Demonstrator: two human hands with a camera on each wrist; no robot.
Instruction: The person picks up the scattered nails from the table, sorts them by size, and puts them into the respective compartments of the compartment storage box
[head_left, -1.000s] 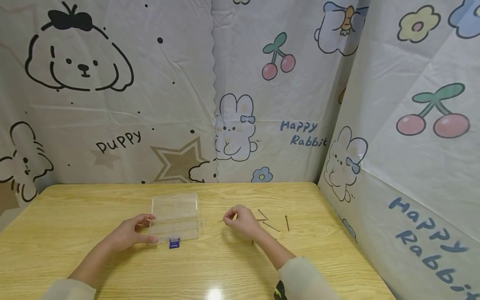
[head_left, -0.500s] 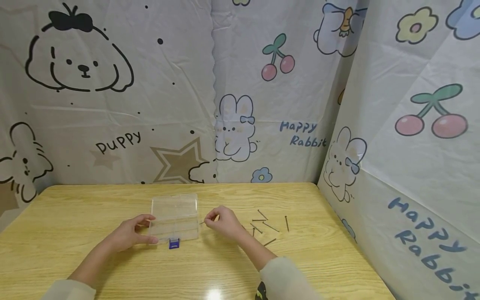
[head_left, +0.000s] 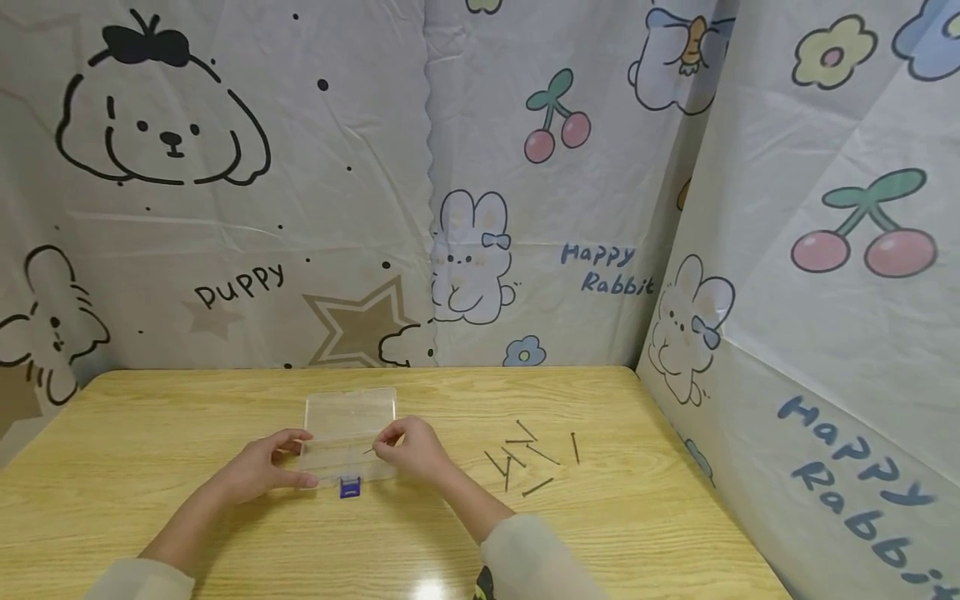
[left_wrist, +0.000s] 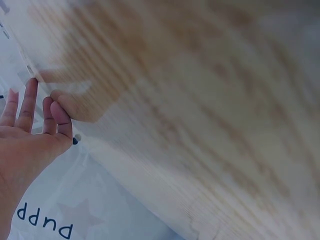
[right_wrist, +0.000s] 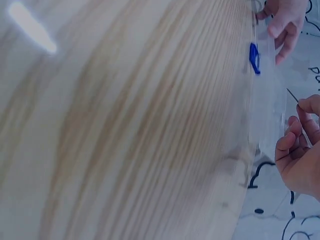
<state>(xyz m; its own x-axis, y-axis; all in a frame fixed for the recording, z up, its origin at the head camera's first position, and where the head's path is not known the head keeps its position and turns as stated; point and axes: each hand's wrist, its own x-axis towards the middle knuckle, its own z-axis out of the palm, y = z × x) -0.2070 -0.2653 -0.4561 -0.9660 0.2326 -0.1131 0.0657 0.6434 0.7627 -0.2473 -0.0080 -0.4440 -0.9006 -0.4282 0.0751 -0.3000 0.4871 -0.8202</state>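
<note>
Head view: closest to the person, a left sleeve (head_left: 142, 579) and a right sleeve (head_left: 536, 560), both pale, are over the yellow wood table (head_left: 337, 550). Past them, a blue clip (head_left: 349, 487) sits on the near side of a clear box (head_left: 350, 414). The box is on the table, near the far edge and a little left of that edge's middle. The left hand (head_left: 255, 468) rests on the box's left side, its thumb and fingers wide apart, with the thumb at the near left corner. The right hand (head_left: 415, 452) pinches one thin nail (head_left: 367, 452) with its thumb and finger. That nail points out over the box; I cannot tell if they touch. Eight more dark nails (head_left: 543, 454) lie between the box and the table's right edge, most of them close together. Behind the far edge hangs a pale cloth (head_left: 360, 192) with a puppy, rabbits and cherries.
</note>
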